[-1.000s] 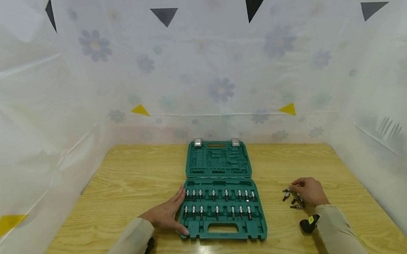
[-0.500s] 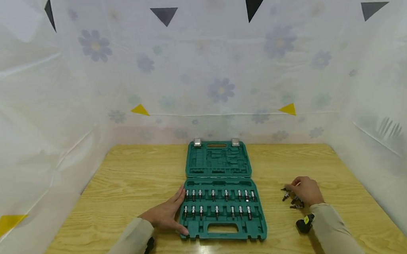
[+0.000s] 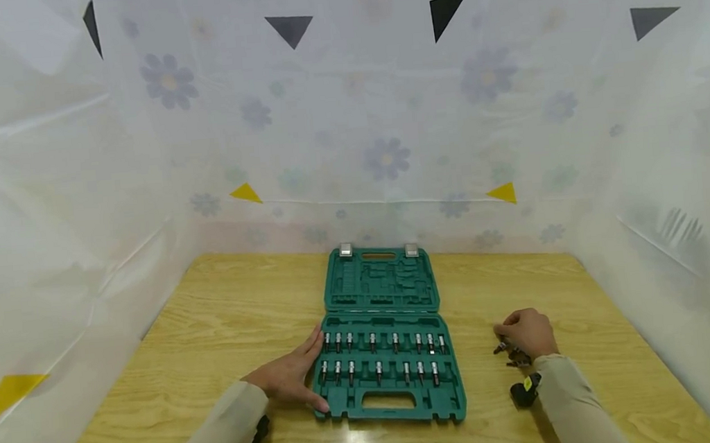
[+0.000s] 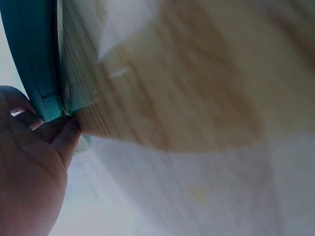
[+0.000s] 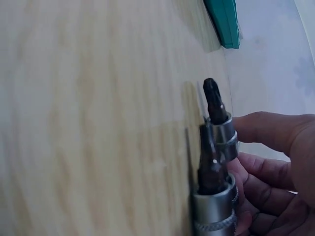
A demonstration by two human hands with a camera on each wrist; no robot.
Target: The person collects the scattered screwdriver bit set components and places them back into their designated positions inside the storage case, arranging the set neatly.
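My left hand [image 3: 286,376] rests against the left edge of an open green tool case [image 3: 372,399], thumb at its front corner and fingers spread along the side. In the left wrist view, its fingertips touch the case's side [image 4: 37,54]. Two rows of silver bit sockets [image 3: 378,371] stand in the case. Right of it, my right hand [image 3: 529,333] pinches a bit socket [image 5: 226,135] over a small loose pile. Another bit socket [image 5: 214,209] is close to the right wrist camera. The hand hides part of the pile [image 3: 519,358].
The case's lid [image 3: 378,254] lies back with two metal latches. All of this is on a wooden table [image 3: 229,294]. White flowered sheeting [image 3: 377,108] closes in the back and sides. A black wrist device [image 3: 525,392] sits by the right sleeve.
My right hand has moved slightly left over the pile, and the topmost loose bit socket has gone out of sight at its fingertips. My left hand and the case stay put.
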